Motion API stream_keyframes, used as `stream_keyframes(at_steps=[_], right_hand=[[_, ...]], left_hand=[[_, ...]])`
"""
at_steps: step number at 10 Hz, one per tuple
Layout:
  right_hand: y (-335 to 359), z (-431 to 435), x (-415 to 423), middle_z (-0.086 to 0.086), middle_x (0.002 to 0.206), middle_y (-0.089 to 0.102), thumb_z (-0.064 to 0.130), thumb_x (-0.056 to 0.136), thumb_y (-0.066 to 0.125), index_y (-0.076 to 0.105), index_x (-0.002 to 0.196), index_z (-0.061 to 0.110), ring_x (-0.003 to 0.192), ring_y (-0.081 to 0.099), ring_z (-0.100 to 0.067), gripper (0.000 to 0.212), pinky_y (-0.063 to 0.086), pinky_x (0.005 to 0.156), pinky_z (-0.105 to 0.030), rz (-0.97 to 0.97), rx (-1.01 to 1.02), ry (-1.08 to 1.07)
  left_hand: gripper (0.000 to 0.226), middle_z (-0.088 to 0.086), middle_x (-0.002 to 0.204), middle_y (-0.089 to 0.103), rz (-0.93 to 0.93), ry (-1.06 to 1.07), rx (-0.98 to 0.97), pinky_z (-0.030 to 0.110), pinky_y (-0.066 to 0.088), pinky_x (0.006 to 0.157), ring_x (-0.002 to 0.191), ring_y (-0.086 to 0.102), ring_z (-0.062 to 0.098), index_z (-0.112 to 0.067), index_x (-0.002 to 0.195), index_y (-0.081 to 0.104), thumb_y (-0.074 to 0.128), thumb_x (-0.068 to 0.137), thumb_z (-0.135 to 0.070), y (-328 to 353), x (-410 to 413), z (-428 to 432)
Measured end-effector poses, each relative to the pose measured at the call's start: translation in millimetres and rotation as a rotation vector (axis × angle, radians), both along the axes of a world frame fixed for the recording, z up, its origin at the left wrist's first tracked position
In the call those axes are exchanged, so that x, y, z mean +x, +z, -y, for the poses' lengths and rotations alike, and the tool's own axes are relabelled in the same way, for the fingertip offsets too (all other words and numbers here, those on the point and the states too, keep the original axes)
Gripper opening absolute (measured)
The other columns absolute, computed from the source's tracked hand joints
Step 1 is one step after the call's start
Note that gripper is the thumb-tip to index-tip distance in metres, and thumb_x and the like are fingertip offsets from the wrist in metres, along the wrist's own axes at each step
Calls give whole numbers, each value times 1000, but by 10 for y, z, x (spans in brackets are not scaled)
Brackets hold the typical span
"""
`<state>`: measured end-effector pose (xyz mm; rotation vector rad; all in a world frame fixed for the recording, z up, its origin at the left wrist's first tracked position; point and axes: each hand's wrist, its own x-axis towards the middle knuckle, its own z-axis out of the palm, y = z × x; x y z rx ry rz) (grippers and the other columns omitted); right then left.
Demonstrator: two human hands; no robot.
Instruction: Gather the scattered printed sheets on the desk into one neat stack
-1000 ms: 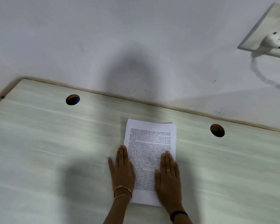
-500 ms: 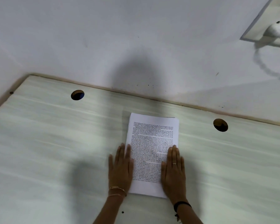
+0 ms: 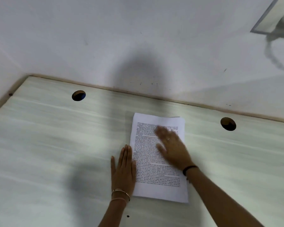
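Pale desk (image 3: 39, 145): holes (image 3: 78, 95) flank stack (image 3: 159, 192).

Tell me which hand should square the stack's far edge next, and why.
Right, probably. The right hand is spread over the upper half of the stack, fingers nearest the far edge, though blurred. The left hand lies flat on the desk against the stack's left side, lower down.

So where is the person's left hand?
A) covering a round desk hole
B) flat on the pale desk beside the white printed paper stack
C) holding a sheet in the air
B: the left hand lies flat on the pale wood-grain desk, beside the white printed paper stack.
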<state>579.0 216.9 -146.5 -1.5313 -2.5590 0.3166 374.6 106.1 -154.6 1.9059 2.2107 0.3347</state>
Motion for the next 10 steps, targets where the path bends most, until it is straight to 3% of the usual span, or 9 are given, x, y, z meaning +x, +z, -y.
stream_keyframes(at_steps=[1, 3, 4, 5, 6, 7, 8, 9, 10], right_hand=[[-43, -304, 243, 6, 160, 7, 53, 97, 21, 12, 152, 23, 147, 5, -9, 64, 8, 121, -36, -12, -10, -179], [-3, 83, 119, -5, 161, 2, 46, 97, 27, 7, 151, 8, 148, 0, -13, 69, 7, 121, -30, -358, -73, -425], [89, 719, 33, 6, 160, -3, 50, 95, 27, 2, 152, 18, 146, -2, 1, 70, 4, 117, -14, -567, -164, -492], [132, 931, 22, 17, 159, -3, 47, 96, 32, 2, 151, 28, 143, -1, 8, 65, 5, 116, -15, -708, -247, -537], [175, 909, 24, 19, 158, -1, 36, 100, 38, 5, 151, 28, 142, -1, 10, 62, 1, 109, -1, -790, -290, -552], [228, 920, 22, 19, 158, -1, 33, 100, 41, 5, 151, 28, 142, -1, 11, 63, 1, 106, 3, -824, -348, -553], [427, 908, 115, 18, 158, -2, 54, 94, 40, 3, 151, 30, 144, -1, 5, 73, 2, 115, -12, -809, -505, -573], [853, 838, 176, 16, 155, 14, 78, 76, 38, 14, 151, 28, 143, 14, -3, 93, 10, 121, -33, -846, -634, -606], [1343, 835, 217, 14, 143, 40, 56, 92, 44, 41, 141, 27, 130, 38, -4, 58, 28, 111, -27, -877, -596, -507]], left_hand=[[56, -4, 154, 22, 14, -1, 17, 42, 7, 116, 142, 12, 8, -16, 146, 20, 3, 98, -37, 9, 9, 5], [54, -8, 156, 13, 69, 10, 6, 41, 3, 118, 144, 4, 5, -20, 148, 11, 5, 97, -38, 8, 9, 10], [56, -10, 155, 16, 94, 10, -11, 39, 1, 119, 143, 5, 2, -21, 148, 13, 2, 96, -41, 6, -17, 15], [58, -13, 155, 15, 129, -3, -3, 39, -1, 119, 143, 1, -2, -22, 148, 13, 0, 96, -45, -5, -33, 17], [60, -15, 155, 9, 149, -22, -1, 39, -4, 119, 142, -3, -5, -22, 148, 9, -1, 95, -47, -12, -33, 21], [64, -18, 155, -2, 153, -71, -37, 39, -10, 118, 140, -12, -7, -22, 148, 3, -9, 92, -51, 17, -71, 19], [75, -20, 151, -19, 139, -142, -159, 43, -9, 117, 141, -13, -4, -27, 143, -17, -23, 78, -63, 244, -155, 10], [67, -9, 155, -14, 229, -96, -336, 47, 8, 118, 145, 4, 7, -28, 143, -18, 8, 90, -59, 635, -238, -112], [58, 0, 155, 22, 494, -10, -240, 39, 31, 113, 139, 33, 19, -22, 147, 13, 32, 96, -42, 1149, -260, -196]])
